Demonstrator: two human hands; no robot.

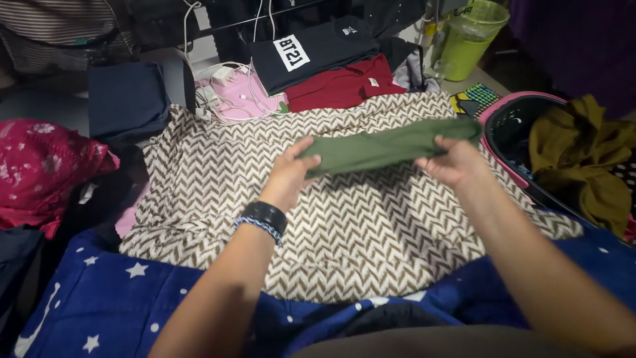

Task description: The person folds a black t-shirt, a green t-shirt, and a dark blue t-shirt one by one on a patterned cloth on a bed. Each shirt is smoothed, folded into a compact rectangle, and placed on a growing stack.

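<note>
Currently the left hand (288,176) and right hand (454,162) each pinch one end of a folded green garment (391,146), fingers clenched on the cloth. Its long axis runs left to right, the right end tilted slightly higher, held above the chevron-patterned cloth (344,225), near the laundry basket (507,126).

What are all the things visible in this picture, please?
green folded garment: 1, olive green, held above the zigzag cloth
zigzag cloth: 1, brown and white, spread in the centre
star blanket: 1, blue with white stars, near edge
red shirt: 1, dark red, folded, far side
navy shirt: 1, folded, on the red shirt
laundry basket: 1, pink rim, right
mustard cloth: 1, in the basket
left hand: grip on garment's left end
right hand: grip on right end
</note>
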